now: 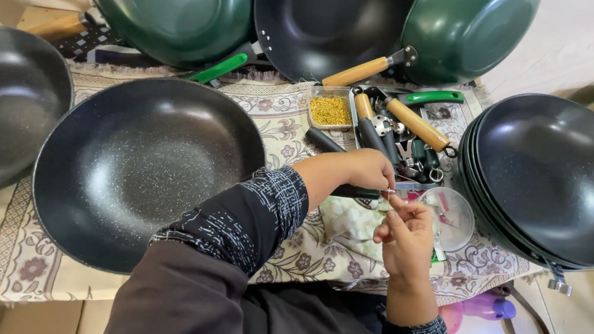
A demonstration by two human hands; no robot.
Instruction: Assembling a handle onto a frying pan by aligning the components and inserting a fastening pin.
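Head view, looking straight down: my left hand (353,170) is wrapped around a black handle (355,191), fingers curled tight on it, the metal end pointing right. My right hand (404,239) meets that end, thumb and fingertips pinched narrow on something small; I cannot tell whether it is a screw or a rivet, it is too small to make out. Both hands work above the patterned cloth (293,128), near its front edge, right of the middle.

Just beside the right hand sits a clear round lid (452,218), and behind it a heap of loose handles (406,130), wooden and black, some with metal brackets. A small tray of yellow bits (330,110) lies toward the back edge of the cloth. One big black wok (145,169) fills the left half of the cloth, handle-less as far as I see. A stack of black woks (557,180) hangs over the right edge, another black pan (5,105) over the left, and green woks (175,5) lean along the back.

To do this step well, I judge the handle must be held dead steady, with the left grip staying near the metal end so it cannot twist. The right fingers should line the small piece square to the bracket hole before pressing, and work low over the cloth, so a dropped part lands there rather than rolling under the lid or off the front edge.
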